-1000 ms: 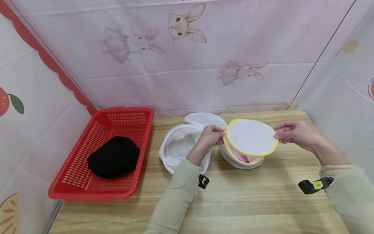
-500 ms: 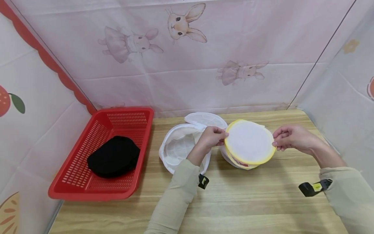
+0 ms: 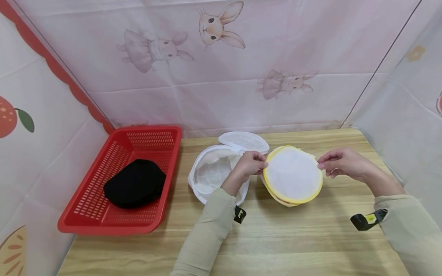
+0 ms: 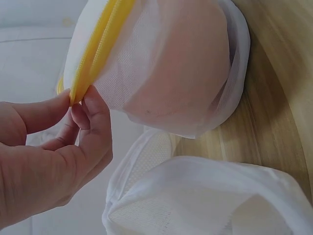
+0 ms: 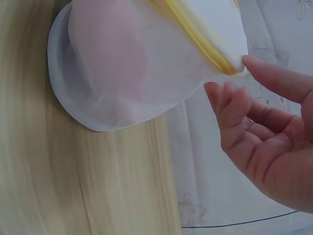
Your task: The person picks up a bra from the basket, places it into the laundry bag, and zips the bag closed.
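Note:
A round white mesh laundry bag (image 3: 293,176) with a yellow zip edge stands on the table, its flat lid lying over the top. Through the mesh something pink (image 5: 110,54) shows inside. My left hand (image 3: 251,163) pinches the yellow edge (image 4: 93,56) between thumb and fingers at the bag's left side. At the opposite side is my right hand (image 3: 345,165); its thumb touches the lid's edge, while the fingers are spread apart from it, just below. Beside my left forearm a second white mesh laundry bag (image 3: 197,174) lies with its lid (image 3: 246,141) folded back.
A red plastic basket (image 3: 65,226) stands at the left, with a black folded fabric item (image 3: 134,184) in it. The wooden table (image 3: 293,241) ends at a back wall (image 3: 221,99) hung with rabbit-print cloth.
The lid has come down onto the bag, covering the gap where pink showed. My right hand has shifted slightly left, and its fingers have come off the edge.

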The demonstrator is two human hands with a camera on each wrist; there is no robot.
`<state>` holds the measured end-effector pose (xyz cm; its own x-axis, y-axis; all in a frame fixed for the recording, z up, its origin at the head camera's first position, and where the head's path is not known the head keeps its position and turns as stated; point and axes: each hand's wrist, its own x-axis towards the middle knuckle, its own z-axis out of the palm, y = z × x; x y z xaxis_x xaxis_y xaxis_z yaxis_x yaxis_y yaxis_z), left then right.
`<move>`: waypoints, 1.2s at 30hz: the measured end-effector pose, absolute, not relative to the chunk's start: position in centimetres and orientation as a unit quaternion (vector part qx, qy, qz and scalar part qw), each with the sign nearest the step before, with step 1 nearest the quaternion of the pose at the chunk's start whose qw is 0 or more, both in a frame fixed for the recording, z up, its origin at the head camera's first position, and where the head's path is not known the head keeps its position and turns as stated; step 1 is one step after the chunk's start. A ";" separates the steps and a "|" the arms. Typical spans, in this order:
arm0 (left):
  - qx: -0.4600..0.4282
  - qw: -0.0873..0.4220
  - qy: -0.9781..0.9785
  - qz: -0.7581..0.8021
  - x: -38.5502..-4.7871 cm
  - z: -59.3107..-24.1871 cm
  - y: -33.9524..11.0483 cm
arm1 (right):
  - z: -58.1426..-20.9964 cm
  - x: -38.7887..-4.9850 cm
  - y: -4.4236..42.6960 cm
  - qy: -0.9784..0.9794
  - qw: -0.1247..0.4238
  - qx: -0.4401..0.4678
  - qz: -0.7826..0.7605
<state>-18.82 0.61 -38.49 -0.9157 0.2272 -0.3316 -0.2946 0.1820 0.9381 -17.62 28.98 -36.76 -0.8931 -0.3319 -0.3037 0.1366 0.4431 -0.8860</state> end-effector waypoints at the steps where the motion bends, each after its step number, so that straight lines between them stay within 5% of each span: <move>1: -0.023 0.202 0.742 0.639 -18.8 -38.5 0.6 | -36.8 -17.6 28.9 0.819 0.228 -0.059 -0.524; 14: -0.044 0.158 0.751 0.640 -18.9 -38.5 0.6 | -37.8 -17.4 28.6 0.780 0.288 -0.078 -0.550; 36: -0.046 0.179 0.754 0.630 -19.0 -39.4 0.3 | -39.5 -17.3 27.0 0.776 0.235 -0.036 -0.584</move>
<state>-18.97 0.34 -39.39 -0.9319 0.1561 -0.3275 -0.2945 0.2021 0.9341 -17.29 27.01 -39.55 -0.8874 -0.3297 -0.3222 0.2180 0.3157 -0.9235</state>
